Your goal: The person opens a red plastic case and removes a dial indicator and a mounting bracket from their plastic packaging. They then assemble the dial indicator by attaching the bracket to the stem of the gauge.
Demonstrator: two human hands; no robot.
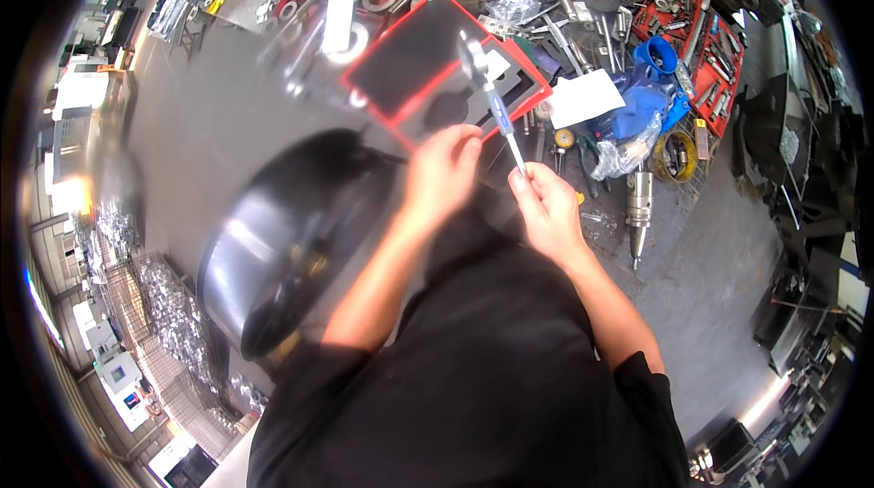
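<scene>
In my right hand point(546, 206) is a slim silver measuring tool point(498, 110) with a blue patch along its body. My fingers pinch its near end, and its wider far end reaches over an open red-edged case point(393, 58). Black foam with shaped cutouts lines the near part of that case; the other part is a plain dark panel. My left hand point(442, 169) is at the near edge of the case with its fingers curled in. Whatever those fingers hold, if anything, is hidden. The case and the tool's far end are slightly blurred.
Left of my arm stands a large glossy black curved object point(273, 242). Rings, gauges and hand tools crowd the far bench. To the right are a white paper point(587, 98), a blue plastic bag point(637, 110), a steel tool holder point(640, 215) and red trays point(719, 78).
</scene>
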